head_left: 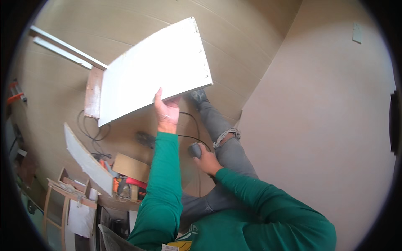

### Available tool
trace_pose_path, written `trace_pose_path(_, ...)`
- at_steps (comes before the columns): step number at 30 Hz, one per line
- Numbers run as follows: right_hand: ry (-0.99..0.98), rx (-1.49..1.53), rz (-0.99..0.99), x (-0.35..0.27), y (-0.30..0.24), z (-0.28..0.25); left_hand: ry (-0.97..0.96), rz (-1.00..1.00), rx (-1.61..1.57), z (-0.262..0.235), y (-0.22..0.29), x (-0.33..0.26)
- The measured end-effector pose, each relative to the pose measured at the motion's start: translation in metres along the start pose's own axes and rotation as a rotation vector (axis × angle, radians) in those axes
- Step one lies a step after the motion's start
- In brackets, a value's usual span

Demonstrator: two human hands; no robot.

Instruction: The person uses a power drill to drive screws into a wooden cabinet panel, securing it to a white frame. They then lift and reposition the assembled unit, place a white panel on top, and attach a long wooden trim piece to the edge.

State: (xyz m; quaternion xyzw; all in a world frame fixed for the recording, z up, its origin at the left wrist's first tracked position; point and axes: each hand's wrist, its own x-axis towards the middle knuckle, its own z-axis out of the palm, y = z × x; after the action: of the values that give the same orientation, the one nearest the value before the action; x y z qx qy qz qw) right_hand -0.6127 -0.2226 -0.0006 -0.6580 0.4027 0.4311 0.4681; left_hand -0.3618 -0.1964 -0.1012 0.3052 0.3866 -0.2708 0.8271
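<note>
Left hand (166,112) grips the white board's (155,71) lower edge; stiff, probably light, awkwardly broad. Below the board, right hand (205,161) closes on a small grey tool (194,149).

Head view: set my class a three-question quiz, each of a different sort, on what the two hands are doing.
1. True or false: the left hand grips the white panel by its lower edge.
2. What does the right hand grip? A) dark rounded tool B) tape C) nothing
3. Fill in: both sleeves are ____.

Key: 1 true; 2 A; 3 green.
</note>
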Motion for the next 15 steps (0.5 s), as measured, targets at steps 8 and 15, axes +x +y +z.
trace_pose_path(8, 0.087, 0.056, -0.054, 0.006, 0.003, 0.0, -0.278, -0.269, -0.371, 0.064, 0.233, -0.055)
trace_pose_path(15, 0.137, 0.13, -0.107, -0.003, -0.02, -0.016, -0.335, -0.34, -0.905, 0.047, 0.209, -0.112)
